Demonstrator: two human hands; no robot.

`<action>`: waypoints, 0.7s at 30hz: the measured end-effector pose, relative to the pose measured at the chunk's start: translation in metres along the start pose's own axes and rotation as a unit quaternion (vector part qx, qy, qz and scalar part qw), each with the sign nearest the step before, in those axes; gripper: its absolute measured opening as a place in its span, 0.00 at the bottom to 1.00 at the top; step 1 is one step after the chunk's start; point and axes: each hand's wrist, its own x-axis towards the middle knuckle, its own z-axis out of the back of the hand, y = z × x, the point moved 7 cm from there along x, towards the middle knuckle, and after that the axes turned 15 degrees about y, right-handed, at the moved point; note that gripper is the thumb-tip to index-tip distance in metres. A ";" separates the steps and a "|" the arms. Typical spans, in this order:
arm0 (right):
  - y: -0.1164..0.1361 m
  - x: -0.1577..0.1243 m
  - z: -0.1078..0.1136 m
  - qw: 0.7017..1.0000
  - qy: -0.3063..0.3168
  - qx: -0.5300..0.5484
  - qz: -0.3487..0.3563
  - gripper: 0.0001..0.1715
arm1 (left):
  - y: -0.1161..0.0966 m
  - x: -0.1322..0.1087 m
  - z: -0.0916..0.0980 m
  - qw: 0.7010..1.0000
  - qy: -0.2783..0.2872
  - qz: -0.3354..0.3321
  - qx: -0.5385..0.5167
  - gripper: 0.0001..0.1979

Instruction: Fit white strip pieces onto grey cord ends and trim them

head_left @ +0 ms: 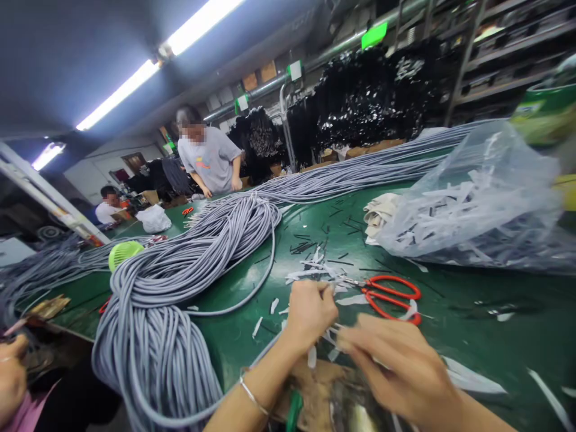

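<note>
Left hand: I see it (310,312) curled narrow around thin pale strands (333,329), which show at its lower edge; most of the grip is hidden from me.
Right hand: fingertips drawn together on the same strands; this hand (400,366) is blurred, so I cannot make out the finer hold.
Pale strands: between my two hands, low in the view, above a brown piece (312,384).
Scissors: red-handled pair (391,281) lying just beyond my right hand, blades pointing left into white scraps (321,271).
Black snippets: short dark pieces (303,246) scattered beyond the scraps on the green worktop (486,348).
Clear bag: a bulging plastic bag (481,204) of white offcuts at the right, with a pale cloth (381,215) against its left side.
Grey cables: a thick looped bundle (193,258) to my left, drooping toward the bottom of the view; more lengths run along the far side.
Lime-green round thing: behind the bundle (123,255).
Co-worker: a person in a grey shirt (211,157) stands across the worktop.
</note>
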 end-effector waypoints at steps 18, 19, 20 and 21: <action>-0.042 0.004 0.002 0.993 -0.009 -0.006 -0.115 0.19 | -0.015 -0.010 0.012 0.970 -0.033 -0.063 -0.234 0.12; -0.039 0.004 0.002 0.993 -0.014 0.003 -0.119 0.18 | -0.017 -0.011 0.013 0.975 -0.046 -0.065 -0.210 0.11; -0.034 0.003 0.003 0.994 -0.018 0.008 -0.112 0.17 | -0.016 -0.010 0.014 0.979 -0.055 -0.057 -0.190 0.10; -0.025 0.002 0.002 0.996 -0.020 0.011 -0.086 0.17 | -0.012 -0.009 0.014 0.981 -0.059 -0.037 -0.180 0.09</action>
